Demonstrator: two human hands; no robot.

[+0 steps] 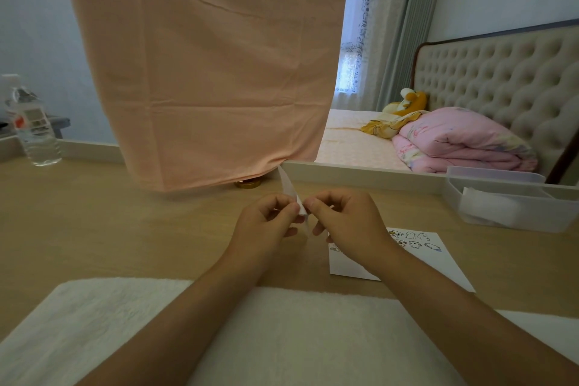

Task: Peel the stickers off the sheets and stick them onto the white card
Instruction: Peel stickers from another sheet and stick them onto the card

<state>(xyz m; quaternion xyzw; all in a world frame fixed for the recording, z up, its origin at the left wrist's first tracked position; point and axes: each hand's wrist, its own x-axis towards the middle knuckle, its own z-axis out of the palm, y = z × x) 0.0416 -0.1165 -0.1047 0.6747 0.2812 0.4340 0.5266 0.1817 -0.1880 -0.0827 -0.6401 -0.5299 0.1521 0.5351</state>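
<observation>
Your left hand (pixel 269 224) is clenched at the centre of the frame, thumb and fingers pinching the lower end of a white sticker sheet (pixel 289 185). Your right hand (pixel 347 226) meets it from the right, thumb and forefinger closed on the same end. Whether a sticker is lifted there cannot be told. The sheet shows nearly edge-on and curves up above both hands.

The white card (pixel 438 266) lies flat on the worktop (pixel 94 229) just right of centre, partly under your right wrist. Small cartoon stickers (pixel 415 240) sit along its far edge.

A white fleecy cloth (pixel 109 316) covers the lower frame beneath both forearms. A pink cloth (pixel 203 72) hangs over the upper centre. A clear plastic container (pixel 532 219) stands at the right edge and a water bottle (pixel 34 131) at the left edge.
</observation>
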